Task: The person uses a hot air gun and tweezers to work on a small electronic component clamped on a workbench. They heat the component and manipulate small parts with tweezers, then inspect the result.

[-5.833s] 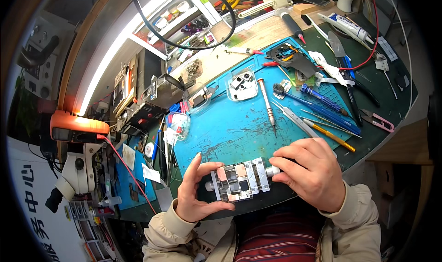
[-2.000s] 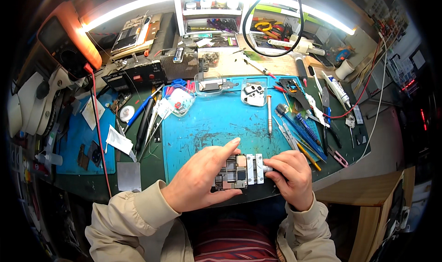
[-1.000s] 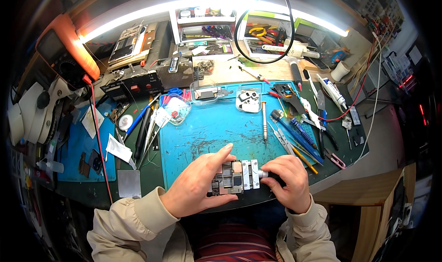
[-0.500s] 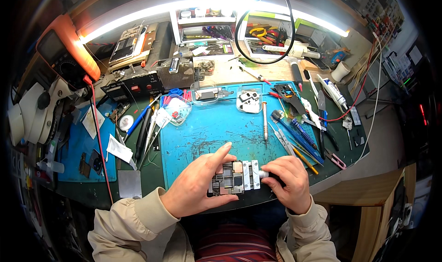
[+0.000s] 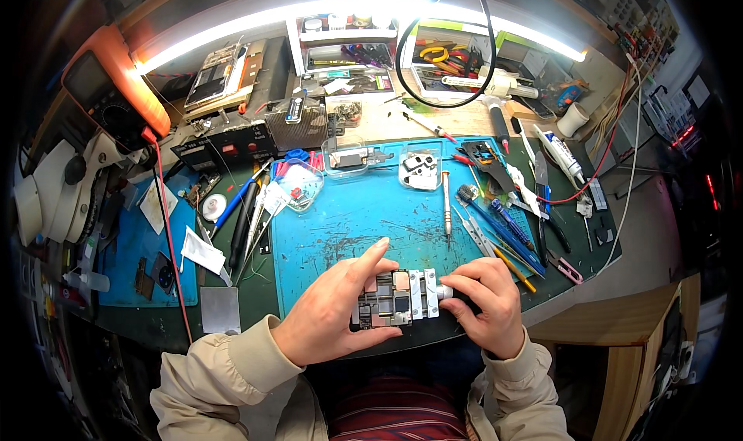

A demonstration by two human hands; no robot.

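Note:
Near the front edge of the blue mat, my left hand (image 5: 329, 309) grips a small metal circuit-board holder (image 5: 422, 294) by its left end, with the thumb along the near side and the fingers along the far side. A phone circuit board (image 5: 401, 303) with copper-coloured pads and a dark chip sits clamped in it. My right hand (image 5: 489, 305) pinches the round silver knob (image 5: 444, 291) at the holder's right end between thumb and fingers. The palm of my left hand hides the holder's left end.
A blue work mat (image 5: 340, 224) lies beyond my hands. On it are a screwdriver (image 5: 446, 205), tweezers (image 5: 474, 230) and a clear box of small parts (image 5: 420, 166). An orange multimeter (image 5: 116, 81) stands at the left. A black cable loop (image 5: 398, 46) hangs overhead.
The holder and both hands stay in nearly the same place. My right fingers remain on the knob; any turn of it is too slight to make out.

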